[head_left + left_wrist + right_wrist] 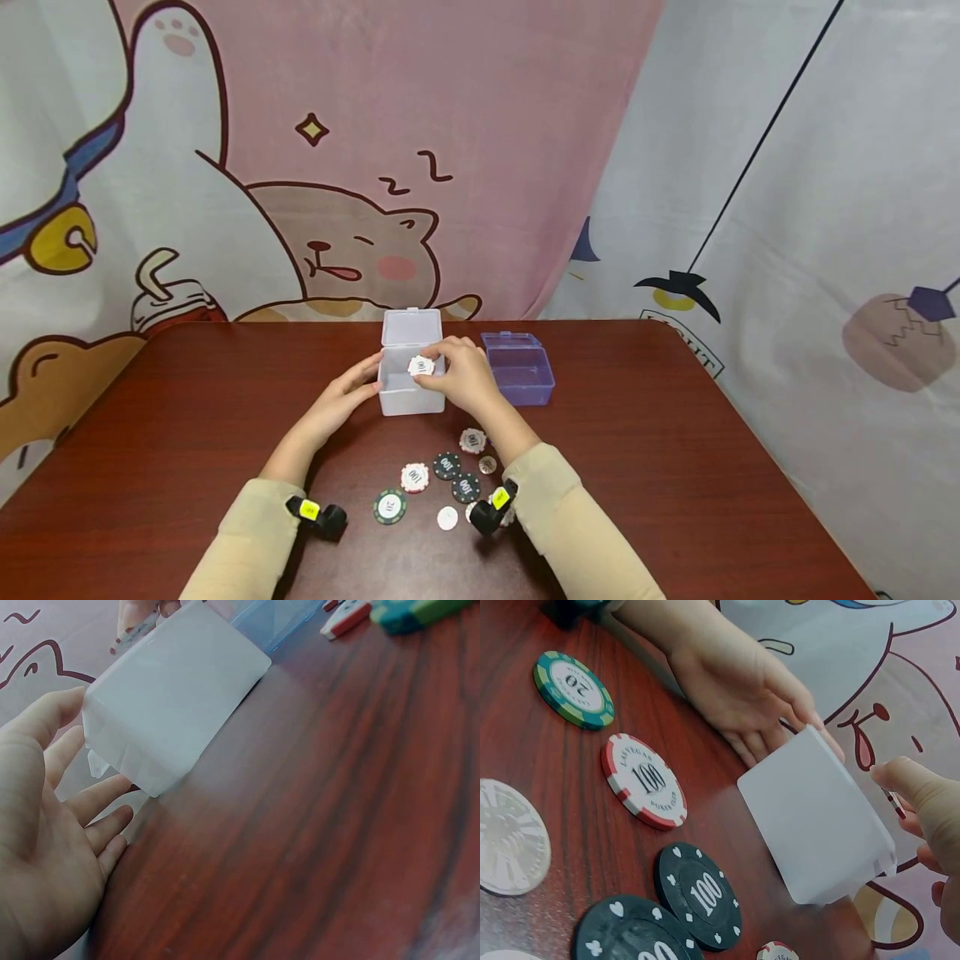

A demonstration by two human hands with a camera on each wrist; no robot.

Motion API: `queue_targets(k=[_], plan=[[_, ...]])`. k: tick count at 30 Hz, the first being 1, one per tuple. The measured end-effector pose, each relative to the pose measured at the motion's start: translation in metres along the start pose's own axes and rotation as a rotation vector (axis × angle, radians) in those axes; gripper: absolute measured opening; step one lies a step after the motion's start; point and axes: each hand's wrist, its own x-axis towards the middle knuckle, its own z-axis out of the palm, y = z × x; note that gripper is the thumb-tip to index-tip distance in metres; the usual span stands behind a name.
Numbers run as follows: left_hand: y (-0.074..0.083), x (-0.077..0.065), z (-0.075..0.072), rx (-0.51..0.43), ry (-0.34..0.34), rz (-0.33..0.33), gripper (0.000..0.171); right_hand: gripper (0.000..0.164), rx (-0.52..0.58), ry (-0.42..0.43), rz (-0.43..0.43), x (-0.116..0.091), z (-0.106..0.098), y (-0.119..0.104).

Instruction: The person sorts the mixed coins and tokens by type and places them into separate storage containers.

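My right hand (467,377) pinches a white poker chip (421,366) marked 100 between thumb and fingers. It holds the chip over the opening of a white plastic box (412,403), whose lid (411,327) stands raised at the back. The chip (895,805) shows edge-on above the box in the right wrist view. On the box's left side rests my left hand (341,407), its thumb and fingers extended along the wall. The left wrist view shows this hand (52,817) with spread fingers, fingertips right at the box (169,690).
Right of the white box stands a translucent purple box (525,393), lid up. Nearer the front lie a green 20 chip (389,507), a red-edged 100 chip (415,477), black chips (447,466), another white chip (472,441) and coins (447,518). The right forearm passes over some of them.
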Motion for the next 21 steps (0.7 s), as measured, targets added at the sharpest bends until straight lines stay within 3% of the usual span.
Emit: queue_targets(k=[21], plan=[[0.0, -0.002, -0.001, 0.008, -0.002, 0.005, 0.057, 0.034, 0.026, -0.047, 0.112, 0.005, 0.015, 0.012]])
